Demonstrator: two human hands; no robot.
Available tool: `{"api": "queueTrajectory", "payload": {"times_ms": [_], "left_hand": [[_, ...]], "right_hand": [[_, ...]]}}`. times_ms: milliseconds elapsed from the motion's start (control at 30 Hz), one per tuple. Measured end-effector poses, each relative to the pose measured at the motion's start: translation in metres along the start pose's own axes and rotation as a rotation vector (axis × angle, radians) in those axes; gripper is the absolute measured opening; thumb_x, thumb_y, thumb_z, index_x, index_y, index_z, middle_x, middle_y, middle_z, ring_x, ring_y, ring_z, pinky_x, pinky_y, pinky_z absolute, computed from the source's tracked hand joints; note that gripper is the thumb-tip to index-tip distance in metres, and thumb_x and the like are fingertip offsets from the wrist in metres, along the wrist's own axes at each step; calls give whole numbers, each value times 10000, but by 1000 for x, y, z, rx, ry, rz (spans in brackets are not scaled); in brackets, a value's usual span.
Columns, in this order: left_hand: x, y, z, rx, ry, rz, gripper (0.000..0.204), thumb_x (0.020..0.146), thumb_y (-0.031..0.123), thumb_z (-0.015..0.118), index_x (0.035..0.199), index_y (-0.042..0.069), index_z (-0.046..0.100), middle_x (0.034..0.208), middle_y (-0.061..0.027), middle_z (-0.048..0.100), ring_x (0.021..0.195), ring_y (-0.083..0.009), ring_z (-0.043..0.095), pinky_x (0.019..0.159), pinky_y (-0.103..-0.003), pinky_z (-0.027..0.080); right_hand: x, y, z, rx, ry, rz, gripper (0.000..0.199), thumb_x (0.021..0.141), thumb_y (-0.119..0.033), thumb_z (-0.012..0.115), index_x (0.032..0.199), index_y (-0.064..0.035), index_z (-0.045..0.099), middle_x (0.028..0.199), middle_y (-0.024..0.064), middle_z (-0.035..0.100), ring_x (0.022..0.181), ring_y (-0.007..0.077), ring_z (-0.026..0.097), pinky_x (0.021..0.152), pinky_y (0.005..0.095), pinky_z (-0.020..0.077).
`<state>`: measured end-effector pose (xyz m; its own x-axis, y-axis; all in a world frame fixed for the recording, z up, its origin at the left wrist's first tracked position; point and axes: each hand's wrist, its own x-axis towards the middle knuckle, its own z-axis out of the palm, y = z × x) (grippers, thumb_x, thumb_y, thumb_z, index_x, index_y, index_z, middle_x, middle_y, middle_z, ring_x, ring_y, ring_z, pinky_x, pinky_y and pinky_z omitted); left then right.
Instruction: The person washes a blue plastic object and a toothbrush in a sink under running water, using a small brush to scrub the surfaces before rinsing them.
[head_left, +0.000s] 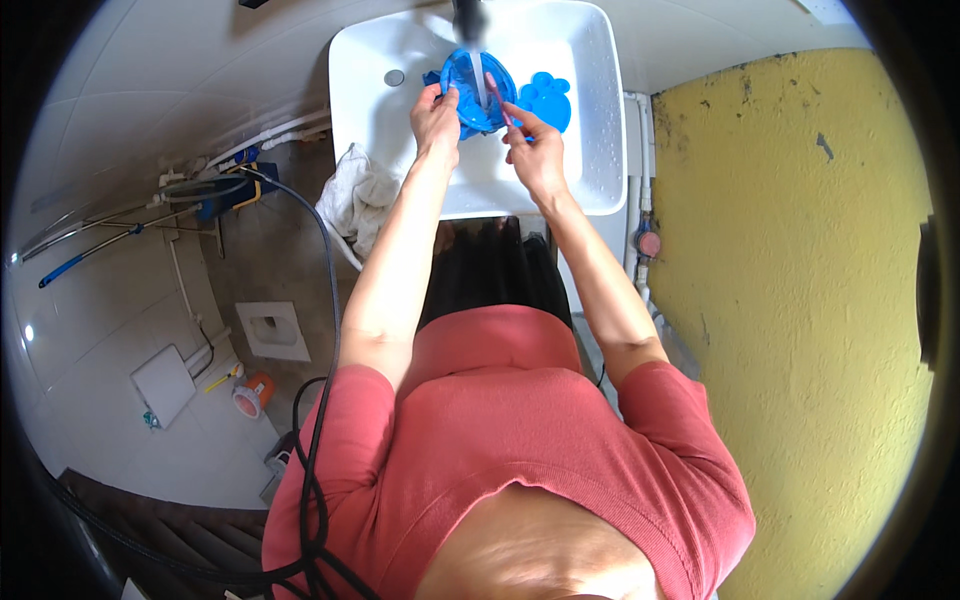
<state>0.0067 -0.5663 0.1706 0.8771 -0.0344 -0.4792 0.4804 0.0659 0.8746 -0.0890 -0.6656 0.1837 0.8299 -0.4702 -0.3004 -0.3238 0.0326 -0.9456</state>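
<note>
White basin (600, 150) sitting under both hands | left hand (436, 112) gripping blue round mould (470, 92) under tap | right hand (533, 150) pinching pink toothbrush (497, 95) against it | yellow wall (800, 300) standing right of the hands

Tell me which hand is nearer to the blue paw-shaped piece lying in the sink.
Right. The right hand, holding a pink brush, is just left of and below the blue paw-shaped piece. The left hand grips the blue round piece, farther left.
</note>
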Motion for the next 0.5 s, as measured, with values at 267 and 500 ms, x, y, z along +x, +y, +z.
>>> {"api": "queueTrajectory", "payload": {"times_ms": [267,500], "left_hand": [[-5,-21,9,-36,65,-63,191,898,105,490,1075,32,481,958,-81,563,800,-157,570,653,-291,494],[-7,-33,5,-270,61,-98,195,900,63,469,1091,39,437,980,-95,549,827,-172,574,706,-324,505]], "right_hand": [[15,17,26,-146,26,-88,279,823,-17,495,1079,-2,603,850,139,663,686,101,561,632,242,453],[0,9,27,-242,-4,-21,260,817,4,481,1037,7,619,922,219,638,864,177,624,744,267,458]]}}
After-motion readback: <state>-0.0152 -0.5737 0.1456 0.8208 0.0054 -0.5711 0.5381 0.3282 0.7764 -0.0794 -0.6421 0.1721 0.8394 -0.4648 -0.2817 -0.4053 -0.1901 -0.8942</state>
